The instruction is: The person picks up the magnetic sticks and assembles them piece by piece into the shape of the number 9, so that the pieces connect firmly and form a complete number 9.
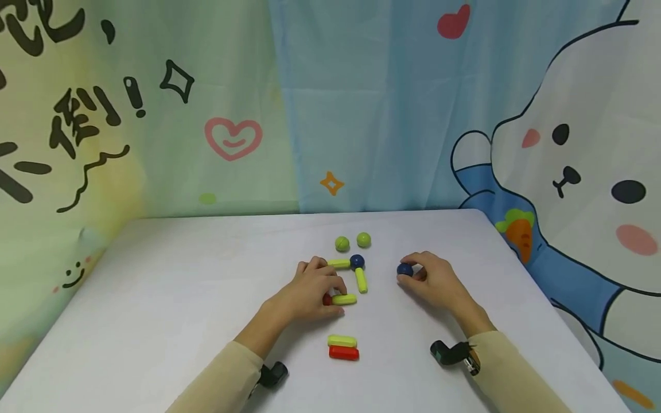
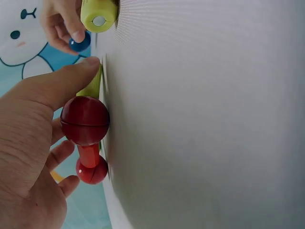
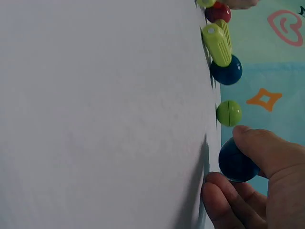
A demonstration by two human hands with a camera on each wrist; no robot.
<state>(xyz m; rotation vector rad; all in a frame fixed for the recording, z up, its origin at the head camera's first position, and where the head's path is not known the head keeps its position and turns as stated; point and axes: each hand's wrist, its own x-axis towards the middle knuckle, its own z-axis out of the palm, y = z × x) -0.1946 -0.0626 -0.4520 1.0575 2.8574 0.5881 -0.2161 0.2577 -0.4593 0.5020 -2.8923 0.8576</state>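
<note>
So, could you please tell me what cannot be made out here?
Head view: red stick between two red balls, hidden by the left hand.
Left wrist view: rest of a yellow stick, cut by the top edge.
Right wrist view: most of the left hand, cut by the top edge.

Left hand [image 2: 33, 143] at left of frame, fingers curled around the red ball [image 2: 85, 120] left of center. Red stick [image 2: 89, 155] just below it, second red ball [image 2: 93, 172] under that. Yellow-green stick [image 2: 90, 88] partly hidden behind thumb. Another stick [image 2: 99, 13], end-on, top edge. Upper left: right hand [image 2: 64, 21] pinching blue ball [image 2: 81, 44]. White table [image 2: 205, 119] fills right side.
</note>
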